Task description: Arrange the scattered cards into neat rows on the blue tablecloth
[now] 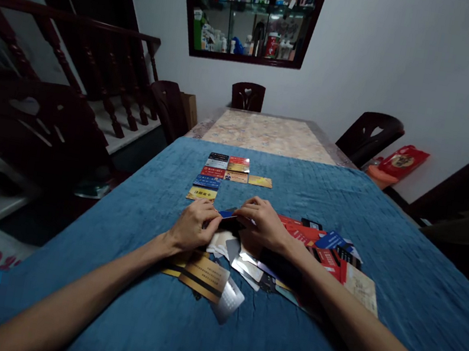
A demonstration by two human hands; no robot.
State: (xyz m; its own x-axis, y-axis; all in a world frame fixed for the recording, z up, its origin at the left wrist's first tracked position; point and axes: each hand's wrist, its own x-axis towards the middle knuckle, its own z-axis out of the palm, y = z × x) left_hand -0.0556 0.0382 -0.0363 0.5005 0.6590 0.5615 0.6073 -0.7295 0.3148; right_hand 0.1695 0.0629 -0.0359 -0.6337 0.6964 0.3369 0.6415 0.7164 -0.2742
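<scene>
Between my two hands is a dark blue card, seen nearly edge-on. My left hand pinches its left end with thumb and fingers. At the other end, the curled fingers of my right hand grip it. Under and around my hands lies a loose pile of plastic cards, with a gold card and a silver card at the front. Red cards and a blue card spread to the right. Beyond my left hand, a yellow card ends a column of laid-out cards.
A blue cloth covers the near part of the table; its far end shows a marbled top. Laid-out cards form short rows, including an orange card and a lone yellow-gold card. Chairs stand around the table.
</scene>
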